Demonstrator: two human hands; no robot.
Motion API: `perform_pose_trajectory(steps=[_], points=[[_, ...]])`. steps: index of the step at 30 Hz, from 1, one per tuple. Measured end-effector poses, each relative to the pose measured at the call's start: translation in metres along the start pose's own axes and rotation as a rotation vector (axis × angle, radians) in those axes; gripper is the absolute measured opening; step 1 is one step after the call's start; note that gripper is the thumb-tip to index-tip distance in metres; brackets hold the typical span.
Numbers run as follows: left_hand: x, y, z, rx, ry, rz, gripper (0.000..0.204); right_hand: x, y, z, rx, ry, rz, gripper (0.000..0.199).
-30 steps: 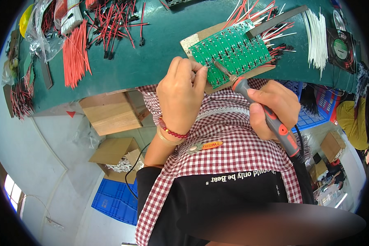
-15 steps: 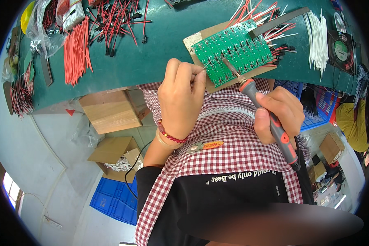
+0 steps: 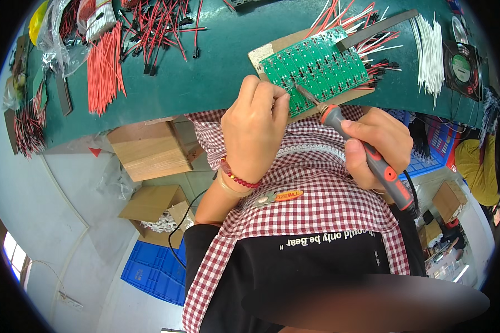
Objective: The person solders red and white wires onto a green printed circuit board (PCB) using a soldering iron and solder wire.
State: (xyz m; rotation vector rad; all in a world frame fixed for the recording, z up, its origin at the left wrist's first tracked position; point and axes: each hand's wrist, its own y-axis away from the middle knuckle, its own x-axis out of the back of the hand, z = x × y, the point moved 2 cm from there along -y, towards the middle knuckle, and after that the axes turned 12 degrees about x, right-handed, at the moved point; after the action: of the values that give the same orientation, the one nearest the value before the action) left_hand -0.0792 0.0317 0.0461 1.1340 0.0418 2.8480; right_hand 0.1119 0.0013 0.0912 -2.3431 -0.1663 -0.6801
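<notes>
A panel of green circuit boards (image 3: 330,75) lies on a piece of cardboard (image 3: 259,54) near the table's front edge. My right hand (image 3: 380,145) is closed around the grey and orange handle of a soldering iron (image 3: 375,161), whose metal tip points up and left onto the boards. At the panel's left near corner, my left hand (image 3: 254,119) is closed in a pinch on a thin solder wire, mostly hidden by the fingers, close to the iron's tip. A dark flat bar (image 3: 379,29) rests across the panel's far right corner.
Red and white wires (image 3: 372,41) with black connectors lie behind the panel. White wires (image 3: 429,58) and a black fan (image 3: 462,66) are at the right. Red wires (image 3: 104,75) and a tangle of connector leads (image 3: 158,28) lie at the left on the green table (image 3: 222,55).
My left hand has shifted slightly right and up, closer to the boards. The soldering iron's tip has moved a little left and nearer, its handle end swinging right.
</notes>
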Motion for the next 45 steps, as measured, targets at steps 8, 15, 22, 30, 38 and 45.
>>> perform_pose_trajectory(steps=[8, 15, 22, 30, 38, 45], points=[[0.0, 0.001, 0.002, -0.043, 0.051, -0.035, 0.009, 0.009, -0.005, -0.001, -0.018, -0.027, -0.05, 0.027], [0.015, 0.006, -0.002, -0.006, 0.062, -0.03, 0.012, 0.016, -0.001, 0.002, -0.014, -0.005, 0.059, 0.026], [0.011, 0.005, -0.002, 0.043, 0.048, -0.047, 0.011, 0.006, 0.0, -0.001, -0.011, -0.004, 0.008, 0.025], [0.003, 0.003, 0.0, -0.036, 0.054, -0.003, 0.011, 0.009, 0.004, -0.003, -0.007, -0.004, 0.035, 0.025], [0.017, 0.002, -0.017, 0.097, 0.048, 0.002, 0.011, 0.006, 0.004, 0.0, -0.005, -0.024, 0.071, 0.025], [0.016, 0.001, -0.013, 0.04, 0.053, 0.037, 0.012, -0.013, 0.001, -0.001, 0.013, -0.04, 0.047, 0.021]])
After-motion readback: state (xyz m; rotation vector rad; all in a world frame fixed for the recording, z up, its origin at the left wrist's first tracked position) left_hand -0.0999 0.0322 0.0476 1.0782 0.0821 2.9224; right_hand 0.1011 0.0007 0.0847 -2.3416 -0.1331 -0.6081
